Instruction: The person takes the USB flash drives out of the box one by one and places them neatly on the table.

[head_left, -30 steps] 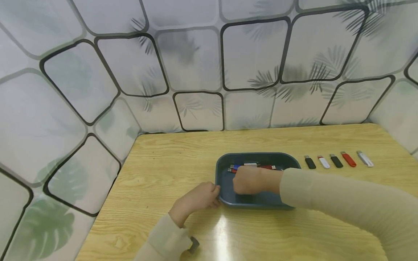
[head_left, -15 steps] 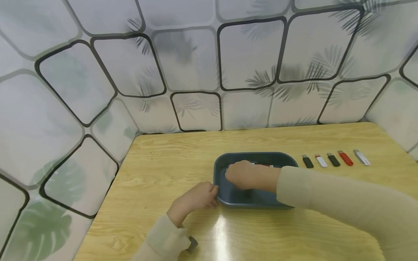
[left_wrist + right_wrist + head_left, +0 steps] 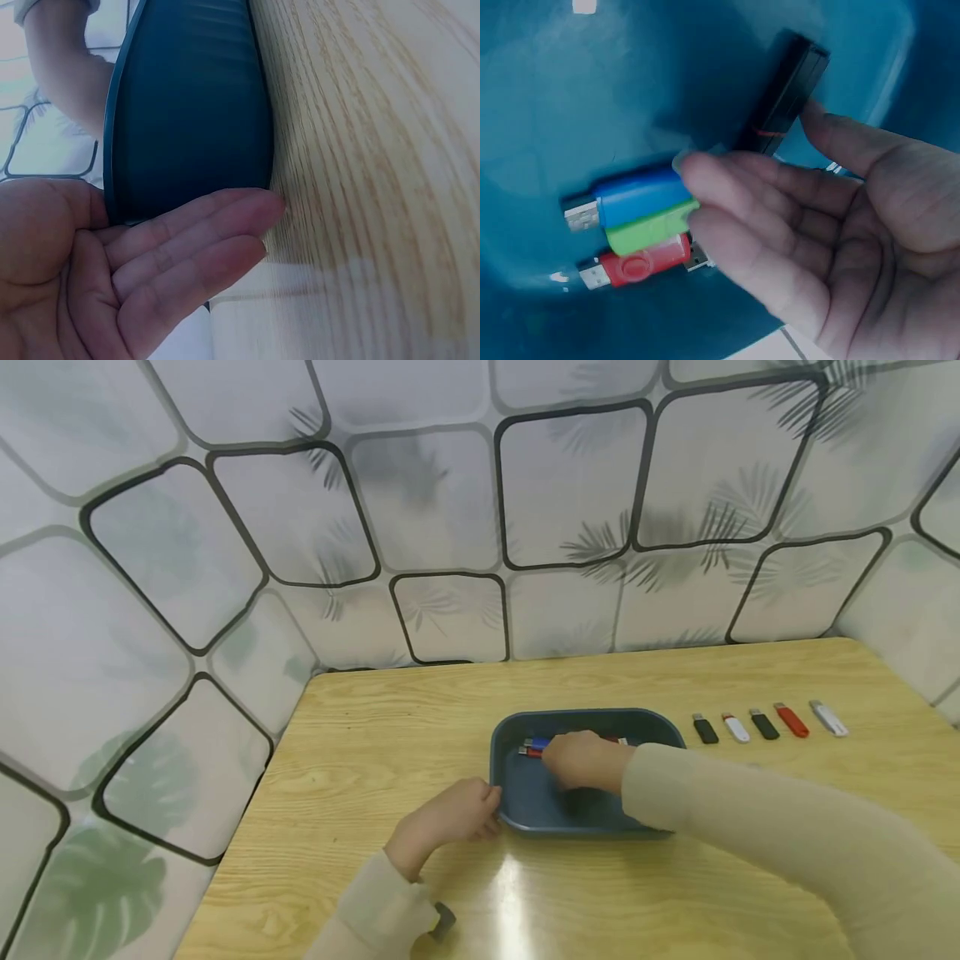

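A dark blue-green plastic tray (image 3: 532,797) stands on the table. My left hand (image 3: 450,814) holds its near left corner, thumb at the rim and the other fingers along the outer wall. Inside the tray, my right hand (image 3: 585,760) pinches a black USB stick (image 3: 789,86) between thumb and forefinger; the stick is tilted and has a thin red band. Beside these fingers lie a blue USB stick (image 3: 634,199), a green one (image 3: 649,229) and a red one (image 3: 646,262), side by side on the tray floor. My fingers cover their right ends in the right wrist view.
Right of the tray, several USB sticks lie in a row: a black one (image 3: 705,729), a white one (image 3: 736,727), another black one (image 3: 764,724), a red one (image 3: 792,720) and a silver-white one (image 3: 828,718). A patterned covering (image 3: 450,502) rises behind the wooden table (image 3: 375,735).
My right hand shifts left and then back right within the tray, uncovering the ends of the blue and red sticks. The left hand stays at the tray corner.
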{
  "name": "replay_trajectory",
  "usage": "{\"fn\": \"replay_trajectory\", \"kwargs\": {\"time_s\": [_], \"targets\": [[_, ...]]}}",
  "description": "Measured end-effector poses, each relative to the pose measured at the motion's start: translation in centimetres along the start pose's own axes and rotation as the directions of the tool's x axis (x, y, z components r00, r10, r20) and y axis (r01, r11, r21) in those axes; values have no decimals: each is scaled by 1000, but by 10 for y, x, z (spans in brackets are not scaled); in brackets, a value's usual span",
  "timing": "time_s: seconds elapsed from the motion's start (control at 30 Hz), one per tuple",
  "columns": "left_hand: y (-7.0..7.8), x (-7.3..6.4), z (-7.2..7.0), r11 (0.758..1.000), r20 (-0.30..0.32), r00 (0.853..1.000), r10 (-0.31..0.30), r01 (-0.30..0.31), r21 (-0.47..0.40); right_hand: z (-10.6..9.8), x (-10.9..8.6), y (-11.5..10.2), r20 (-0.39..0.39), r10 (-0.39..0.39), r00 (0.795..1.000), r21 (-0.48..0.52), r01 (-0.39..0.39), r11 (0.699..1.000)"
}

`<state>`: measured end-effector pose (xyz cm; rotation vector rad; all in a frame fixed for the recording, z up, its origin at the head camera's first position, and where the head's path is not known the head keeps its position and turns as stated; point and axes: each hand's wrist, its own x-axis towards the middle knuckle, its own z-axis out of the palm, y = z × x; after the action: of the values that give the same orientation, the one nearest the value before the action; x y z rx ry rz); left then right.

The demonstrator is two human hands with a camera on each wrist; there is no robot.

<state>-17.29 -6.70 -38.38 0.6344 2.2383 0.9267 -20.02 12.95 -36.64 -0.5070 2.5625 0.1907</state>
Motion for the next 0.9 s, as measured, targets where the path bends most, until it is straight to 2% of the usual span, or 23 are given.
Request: {"fn": "replay_trajectory", "kwargs": {"time_s": [0.43, 0.57, 0.7, 0.9], "targets": [[2, -2, 0, 999, 9, 1000, 3, -2, -32, 8, 4, -6, -51, -37, 998, -52, 34, 998], [2, 0, 1, 1000, 11, 1000, 9, -8, -24, 7, 3, -6, -20, -59, 998, -78, 57, 995], [1, 1, 1, 1000, 16, 1000, 9, -9, -16, 1, 2, -4, 22, -37, 999, -79, 39, 996], [-1, 0, 0, 1000, 15, 1000, -7, 7, -4, -17, -6, 1, 44, -16, 999, 10, 15, 1000]]}}
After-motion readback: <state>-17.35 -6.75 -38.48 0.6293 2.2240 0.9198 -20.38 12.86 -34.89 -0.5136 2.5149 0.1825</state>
